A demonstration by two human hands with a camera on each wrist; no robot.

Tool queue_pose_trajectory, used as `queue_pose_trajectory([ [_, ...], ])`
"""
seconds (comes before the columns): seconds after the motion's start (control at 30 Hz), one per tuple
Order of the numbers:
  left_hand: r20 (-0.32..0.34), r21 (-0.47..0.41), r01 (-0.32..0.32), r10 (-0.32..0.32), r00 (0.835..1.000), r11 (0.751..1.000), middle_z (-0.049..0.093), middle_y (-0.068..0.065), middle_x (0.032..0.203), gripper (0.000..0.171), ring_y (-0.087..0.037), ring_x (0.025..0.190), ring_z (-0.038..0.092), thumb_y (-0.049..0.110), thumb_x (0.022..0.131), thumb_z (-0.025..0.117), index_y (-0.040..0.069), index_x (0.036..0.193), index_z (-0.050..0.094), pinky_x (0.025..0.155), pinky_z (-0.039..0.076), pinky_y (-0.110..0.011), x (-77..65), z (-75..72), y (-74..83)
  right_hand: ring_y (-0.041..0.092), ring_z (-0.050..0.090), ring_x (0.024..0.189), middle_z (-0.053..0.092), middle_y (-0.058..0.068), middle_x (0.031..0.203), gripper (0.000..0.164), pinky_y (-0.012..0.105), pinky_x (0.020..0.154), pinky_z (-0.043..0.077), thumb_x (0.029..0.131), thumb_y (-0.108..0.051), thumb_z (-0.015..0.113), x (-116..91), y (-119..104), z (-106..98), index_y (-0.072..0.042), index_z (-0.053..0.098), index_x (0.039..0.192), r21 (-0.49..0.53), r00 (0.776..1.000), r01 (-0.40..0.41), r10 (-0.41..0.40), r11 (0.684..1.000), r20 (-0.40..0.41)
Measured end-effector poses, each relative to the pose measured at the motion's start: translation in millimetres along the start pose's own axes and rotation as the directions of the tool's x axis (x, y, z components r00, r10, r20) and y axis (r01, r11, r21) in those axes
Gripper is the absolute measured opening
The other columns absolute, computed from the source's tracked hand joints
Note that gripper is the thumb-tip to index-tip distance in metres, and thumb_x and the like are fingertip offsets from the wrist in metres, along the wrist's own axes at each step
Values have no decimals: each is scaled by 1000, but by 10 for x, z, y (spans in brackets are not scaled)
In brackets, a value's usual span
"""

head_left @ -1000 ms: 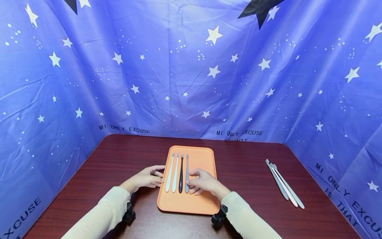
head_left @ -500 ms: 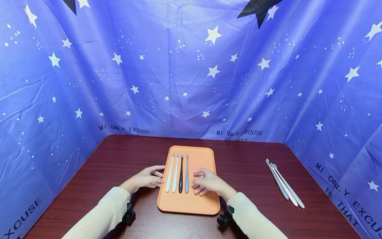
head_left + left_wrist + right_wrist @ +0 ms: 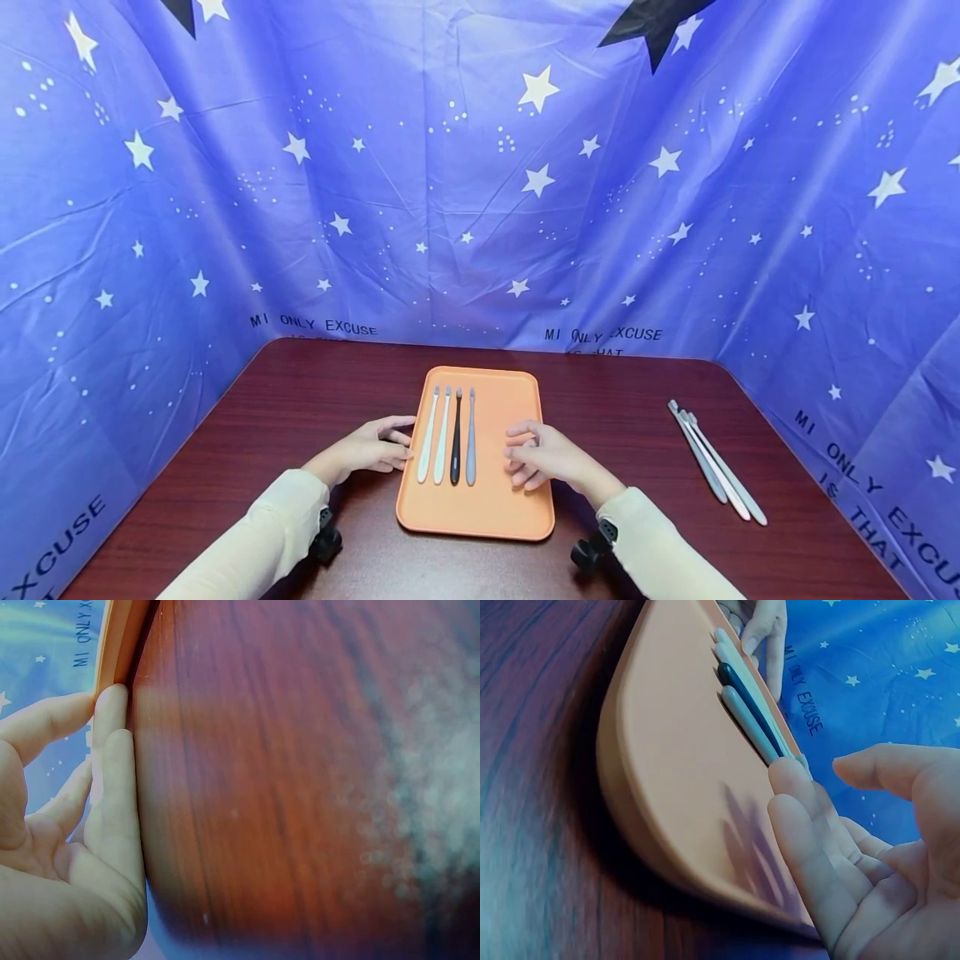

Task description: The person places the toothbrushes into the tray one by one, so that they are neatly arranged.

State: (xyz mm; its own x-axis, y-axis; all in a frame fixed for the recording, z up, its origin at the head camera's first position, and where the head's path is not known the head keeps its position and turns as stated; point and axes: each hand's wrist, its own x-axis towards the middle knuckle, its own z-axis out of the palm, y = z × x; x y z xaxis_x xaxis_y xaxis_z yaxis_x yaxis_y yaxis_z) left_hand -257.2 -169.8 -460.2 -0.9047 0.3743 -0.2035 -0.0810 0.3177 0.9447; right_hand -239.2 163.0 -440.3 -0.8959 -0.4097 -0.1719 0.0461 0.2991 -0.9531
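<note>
On the orange tray (image 3: pixel 480 512) several toothbrushes lie side by side, heads pointing away from me. From the left come two white ones, the outermost white toothbrush (image 3: pixel 427 446) and its neighbour (image 3: pixel 441 446), then a black toothbrush (image 3: pixel 456 450) and a blue-grey toothbrush (image 3: pixel 471 446). My left hand (image 3: pixel 362 447) pinches the tray's left rim, thumb on the rim and fingers along the outer side. Over the tray's right part hovers my right hand (image 3: pixel 551 457), fingers loosely bent and holding nothing, apart from the blue-grey toothbrush.
Three more toothbrushes lie close together on the table's right side: a grey one (image 3: pixel 697 450), a white one (image 3: pixel 716 467) and another grey one (image 3: pixel 727 471). The dark red wooden table (image 3: pixel 315 375) is enclosed by a blue star-printed curtain (image 3: pixel 480 167).
My right hand has let go of the blue-grey toothbrush's handle and moved rightward across the tray. The toothbrushes, tray and left hand have stayed in place.
</note>
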Motion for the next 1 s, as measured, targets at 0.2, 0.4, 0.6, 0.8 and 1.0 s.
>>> queue_pose_trajectory([
  [0.2,-4,2,-2,2,1000,1000,64,-12,113,72,-23,87,70,10,87,71,0,151,39,78,56,-42,2,3,-6,23,71,69,68,16,87,52,33,56,57,94,-13,65,-95,34,-149,11,42,134,19,1000,10,-10,1000,1],
  [0.4,-4,3,1,-1,1000,1000,64,-12,114,73,-24,87,70,11,87,72,1,151,39,78,56,-42,11,5,-16,22,71,69,67,15,86,51,32,56,57,96,-12,64,-202,53,-330,11,42,135,8,1000,9,-9,1000,-3],
  [0.6,-1,-8,5,-5,1000,1000,64,-12,114,74,-23,87,70,11,87,73,1,151,38,79,57,-42,18,-2,-19,22,70,70,65,15,89,51,34,57,57,97,-15,64,-319,115,-510,12,43,135,-25,1000,-2,1,1000,-24],
  [0.8,-2,-11,10,-10,1000,1000,64,-11,114,73,-23,87,70,11,87,73,1,151,38,78,56,-41,38,-12,-29,22,70,73,65,13,90,50,36,59,57,97,-17,62,-475,216,-683,13,45,132,-34,1000,-10,9,999,-28],
  [1.0,3,-11,7,-7,1000,1000,64,-12,114,73,-23,86,70,11,87,72,1,151,39,77,56,-41,47,-18,-38,24,70,76,63,12,90,46,39,61,58,98,-17,60,-622,306,-878,13,46,131,-33,999,-20,19,999,-31],
])
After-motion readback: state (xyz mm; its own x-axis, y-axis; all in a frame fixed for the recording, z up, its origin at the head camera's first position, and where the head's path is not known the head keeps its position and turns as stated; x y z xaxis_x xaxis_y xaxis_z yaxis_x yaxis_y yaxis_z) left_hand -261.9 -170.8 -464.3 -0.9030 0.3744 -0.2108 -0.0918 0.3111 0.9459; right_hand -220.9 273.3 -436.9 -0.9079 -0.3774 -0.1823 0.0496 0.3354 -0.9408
